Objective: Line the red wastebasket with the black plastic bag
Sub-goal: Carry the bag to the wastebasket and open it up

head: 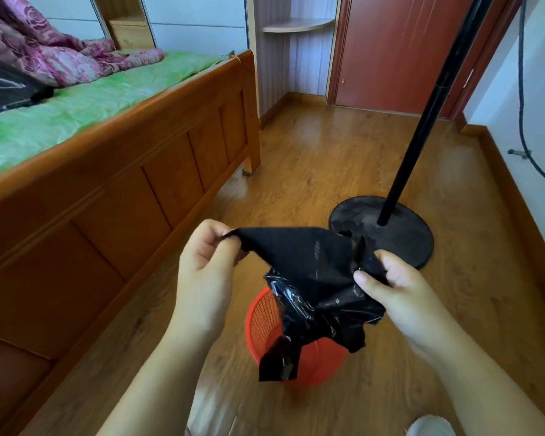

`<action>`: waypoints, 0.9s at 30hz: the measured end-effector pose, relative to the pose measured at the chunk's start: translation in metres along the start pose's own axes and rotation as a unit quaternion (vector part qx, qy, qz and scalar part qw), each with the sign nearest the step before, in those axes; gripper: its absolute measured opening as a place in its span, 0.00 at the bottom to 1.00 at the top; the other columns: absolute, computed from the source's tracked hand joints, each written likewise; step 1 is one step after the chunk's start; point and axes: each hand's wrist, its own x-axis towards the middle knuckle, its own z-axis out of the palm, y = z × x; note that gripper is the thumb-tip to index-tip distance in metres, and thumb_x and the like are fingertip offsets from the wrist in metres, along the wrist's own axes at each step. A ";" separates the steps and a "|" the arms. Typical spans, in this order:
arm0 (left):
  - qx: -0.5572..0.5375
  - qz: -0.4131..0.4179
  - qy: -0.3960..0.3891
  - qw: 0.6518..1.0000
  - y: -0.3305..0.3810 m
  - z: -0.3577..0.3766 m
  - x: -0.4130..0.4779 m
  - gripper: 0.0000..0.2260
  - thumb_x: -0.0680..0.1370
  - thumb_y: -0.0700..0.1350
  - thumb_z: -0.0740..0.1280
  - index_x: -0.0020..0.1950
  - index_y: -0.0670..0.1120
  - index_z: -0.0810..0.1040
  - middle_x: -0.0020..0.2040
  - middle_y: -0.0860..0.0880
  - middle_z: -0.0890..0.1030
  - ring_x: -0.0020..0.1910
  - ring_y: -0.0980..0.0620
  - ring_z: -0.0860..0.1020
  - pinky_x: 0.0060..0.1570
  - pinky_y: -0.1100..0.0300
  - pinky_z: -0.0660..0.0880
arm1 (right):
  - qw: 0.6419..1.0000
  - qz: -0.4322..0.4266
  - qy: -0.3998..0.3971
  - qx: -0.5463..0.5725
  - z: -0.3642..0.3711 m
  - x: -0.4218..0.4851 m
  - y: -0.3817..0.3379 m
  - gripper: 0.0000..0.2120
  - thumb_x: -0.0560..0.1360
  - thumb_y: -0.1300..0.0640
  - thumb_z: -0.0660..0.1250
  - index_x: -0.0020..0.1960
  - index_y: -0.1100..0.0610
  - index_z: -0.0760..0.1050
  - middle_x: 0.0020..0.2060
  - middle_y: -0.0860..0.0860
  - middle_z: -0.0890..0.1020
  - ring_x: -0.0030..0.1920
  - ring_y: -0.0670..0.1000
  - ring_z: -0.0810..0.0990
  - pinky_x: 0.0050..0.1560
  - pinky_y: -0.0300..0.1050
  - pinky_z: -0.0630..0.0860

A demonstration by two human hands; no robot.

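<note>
A crumpled black plastic bag (312,278) hangs stretched between both my hands above the floor. My left hand (206,259) pinches its upper left corner between thumb and fingers. My right hand (390,284) grips the bag's right edge, fingers curled round the plastic. Below the bag stands the red mesh wastebasket (265,319) on the wooden floor. The bag's lower folds hang over the basket's mouth and hide most of its inside.
A wooden bed frame (123,190) with a green sheet runs along the left. A black pole on a round base (387,228) stands just behind the basket to the right. A red door (390,51) is at the back. A white shoe (428,426) shows at the bottom right.
</note>
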 end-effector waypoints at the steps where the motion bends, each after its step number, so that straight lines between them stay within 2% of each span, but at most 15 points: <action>1: 0.022 -0.005 0.035 0.999 -0.001 -0.001 0.001 0.13 0.76 0.35 0.58 0.35 0.48 0.72 0.36 0.46 0.79 0.40 0.48 0.78 0.48 0.43 0.77 | 1.000 0.001 0.013 -0.004 -0.001 0.001 0.001 0.08 0.75 0.61 0.63 0.47 0.50 0.77 0.44 0.47 0.85 0.47 0.46 0.82 0.47 0.43 0.76; 3: 0.082 0.008 0.072 0.994 -0.004 -0.001 0.003 0.12 0.77 0.36 0.59 0.35 0.48 0.71 0.32 0.51 0.76 0.35 0.50 0.76 0.42 0.46 0.78 | 0.999 0.004 0.035 -0.011 -0.002 0.001 0.002 0.09 0.74 0.62 0.64 0.46 0.49 0.78 0.43 0.45 0.85 0.46 0.44 0.82 0.44 0.39 0.75; 5: 0.151 0.042 0.070 0.985 -0.007 0.000 0.003 0.10 0.76 0.37 0.60 0.36 0.47 0.70 0.31 0.49 0.75 0.33 0.47 0.75 0.34 0.47 0.76 | 0.999 0.007 0.044 0.001 -0.001 0.002 0.002 0.11 0.72 0.63 0.66 0.48 0.49 0.77 0.44 0.46 0.84 0.47 0.44 0.82 0.43 0.36 0.76; 7: 0.200 0.072 0.050 0.976 -0.010 0.001 0.001 0.10 0.75 0.39 0.61 0.36 0.50 0.69 0.30 0.50 0.74 0.29 0.53 0.72 0.29 0.58 0.73 | 0.997 0.005 0.059 0.041 0.000 0.002 0.000 0.17 0.69 0.62 0.70 0.53 0.45 0.73 0.48 0.43 0.82 0.50 0.40 0.80 0.43 0.33 0.77; 9: 0.240 0.088 0.024 0.967 -0.010 0.002 -0.001 0.08 0.74 0.42 0.61 0.36 0.51 0.68 0.31 0.53 0.73 0.27 0.57 0.71 0.25 0.66 0.68 | 0.995 -0.018 0.096 0.020 -0.001 0.002 -0.002 0.25 0.67 0.57 0.72 0.59 0.43 0.67 0.55 0.39 0.76 0.56 0.37 0.75 0.53 0.35 0.73; 11: 0.256 0.076 -0.025 0.963 -0.011 0.003 -0.003 0.07 0.74 0.43 0.61 0.37 0.53 0.68 0.33 0.49 0.75 0.28 0.49 0.75 0.25 0.60 0.72 | 0.990 -0.067 0.108 -0.058 -0.003 0.000 -0.006 0.33 0.65 0.48 0.72 0.65 0.39 0.61 0.62 0.37 0.71 0.63 0.36 0.68 0.59 0.36 0.64; 13: 0.267 0.067 -0.082 0.958 -0.013 0.004 -0.005 0.09 0.75 0.43 0.62 0.37 0.54 0.68 0.34 0.45 0.76 0.29 0.44 0.76 0.27 0.51 0.74 | 0.984 -0.112 0.069 -0.117 -0.002 -0.004 -0.011 0.32 0.66 0.42 0.70 0.65 0.34 0.60 0.65 0.34 0.68 0.66 0.33 0.63 0.58 0.34 0.62; 14: 0.277 0.073 -0.109 0.952 -0.013 0.005 -0.006 0.10 0.76 0.42 0.63 0.37 0.55 0.68 0.34 0.46 0.75 0.27 0.47 0.75 0.26 0.55 0.73 | 0.982 -0.124 0.039 -0.136 -0.001 -0.006 -0.012 0.29 0.68 0.43 0.70 0.65 0.33 0.61 0.65 0.33 0.68 0.66 0.32 0.62 0.58 0.34 0.62; 16: 0.298 0.098 -0.156 0.937 -0.012 0.007 -0.008 0.12 0.76 0.41 0.63 0.37 0.56 0.67 0.32 0.51 0.72 0.26 0.56 0.69 0.25 0.65 0.67 | 0.977 -0.129 -0.021 -0.167 0.002 -0.008 -0.013 0.25 0.70 0.47 0.70 0.63 0.34 0.65 0.63 0.32 0.70 0.65 0.32 0.63 0.58 0.35 0.62; 18: 0.299 0.108 -0.180 0.931 -0.011 0.010 -0.010 0.14 0.76 0.40 0.63 0.37 0.58 0.66 0.32 0.55 0.72 0.27 0.58 0.68 0.26 0.67 0.65 | 0.971 -0.124 -0.065 -0.192 0.006 -0.007 -0.012 0.18 0.70 0.48 0.69 0.58 0.38 0.72 0.58 0.32 0.74 0.62 0.34 0.68 0.57 0.34 0.64; 20: 0.300 0.108 -0.180 0.930 -0.012 0.011 -0.010 0.15 0.76 0.40 0.63 0.37 0.58 0.66 0.34 0.56 0.73 0.27 0.59 0.69 0.26 0.67 0.65 | 0.968 -0.119 -0.097 -0.199 0.009 -0.007 -0.012 0.09 0.70 0.50 0.69 0.50 0.46 0.77 0.50 0.40 0.78 0.55 0.40 0.75 0.54 0.37 0.70; 21: 0.304 0.110 -0.173 0.930 -0.012 0.011 -0.010 0.15 0.76 0.40 0.63 0.36 0.59 0.66 0.34 0.57 0.73 0.27 0.59 0.69 0.26 0.67 0.66 | 0.967 -0.113 -0.108 -0.201 0.010 -0.007 -0.012 0.04 0.70 0.52 0.69 0.44 0.51 0.78 0.45 0.45 0.79 0.50 0.44 0.77 0.52 0.43 0.73; 23: 0.311 0.104 -0.149 0.933 -0.013 0.011 -0.009 0.14 0.75 0.42 0.63 0.36 0.59 0.67 0.33 0.59 0.74 0.26 0.60 0.70 0.24 0.69 0.66 | 0.967 -0.101 -0.101 -0.213 0.012 -0.007 -0.011 0.07 0.71 0.56 0.68 0.37 0.57 0.74 0.38 0.52 0.77 0.41 0.51 0.77 0.47 0.51 0.73; 24: 0.314 0.094 -0.135 0.935 -0.014 0.011 -0.010 0.13 0.75 0.42 0.64 0.36 0.58 0.67 0.31 0.59 0.75 0.26 0.61 0.70 0.24 0.70 0.66 | 0.968 -0.094 -0.085 -0.219 0.012 -0.007 -0.010 0.09 0.71 0.56 0.68 0.35 0.58 0.73 0.36 0.53 0.77 0.39 0.52 0.76 0.44 0.48 0.73; 27: 0.324 0.040 -0.078 0.942 -0.020 0.016 -0.011 0.10 0.74 0.44 0.67 0.36 0.55 0.69 0.29 0.56 0.76 0.28 0.61 0.74 0.26 0.73 0.68 | 0.970 -0.086 -0.019 -0.228 0.016 -0.005 -0.008 0.13 0.69 0.56 0.70 0.29 0.51 0.70 0.30 0.46 0.76 0.34 0.43 0.73 0.36 0.33 0.68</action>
